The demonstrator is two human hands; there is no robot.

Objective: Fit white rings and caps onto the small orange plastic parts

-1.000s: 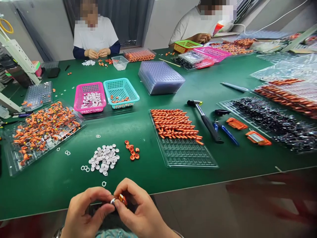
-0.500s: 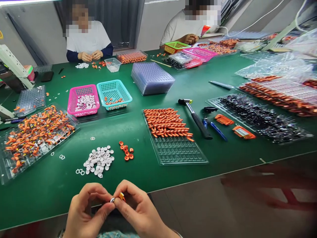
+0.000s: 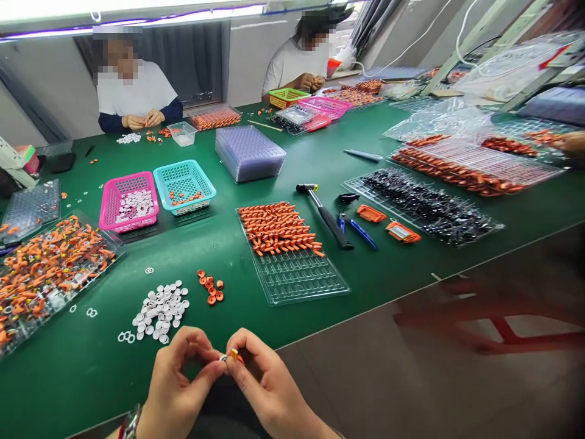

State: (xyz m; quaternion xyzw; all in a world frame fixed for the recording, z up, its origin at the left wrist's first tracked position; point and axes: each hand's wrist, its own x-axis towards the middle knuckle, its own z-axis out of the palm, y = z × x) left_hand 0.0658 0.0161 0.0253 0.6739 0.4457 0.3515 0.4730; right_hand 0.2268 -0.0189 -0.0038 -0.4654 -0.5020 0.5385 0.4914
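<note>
Just off the table's near edge, my left hand (image 3: 183,381) pinches a small white ring-like piece (image 3: 223,358) between thumb and forefinger. My right hand (image 3: 269,384) meets it, gripping a small orange part with a yellow tab (image 3: 234,353). The two pieces are pressed close together; fingertips hide most of them, so I cannot tell if they are joined. Beyond my left hand lies a pile of white round caps (image 3: 162,311), with several small orange cups (image 3: 211,288) beside it. A clear tray (image 3: 306,280), partly filled with rows of orange pieces, lies farther right.
A heaped tray of orange parts (image 3: 50,274) is at left. Pink basket (image 3: 106,210), turquoise basket (image 3: 185,210) and stacked clear trays (image 3: 250,152) stand behind. Right are a hammer (image 3: 336,225), blue-handled pliers (image 3: 363,235) and a tray of black parts (image 3: 425,204). Two people sit opposite; another hand shows far right.
The camera view has swung right and tilted up, so the table's contents sit farther left. Both hands keep their pinch on the small pieces, which look little changed.
</note>
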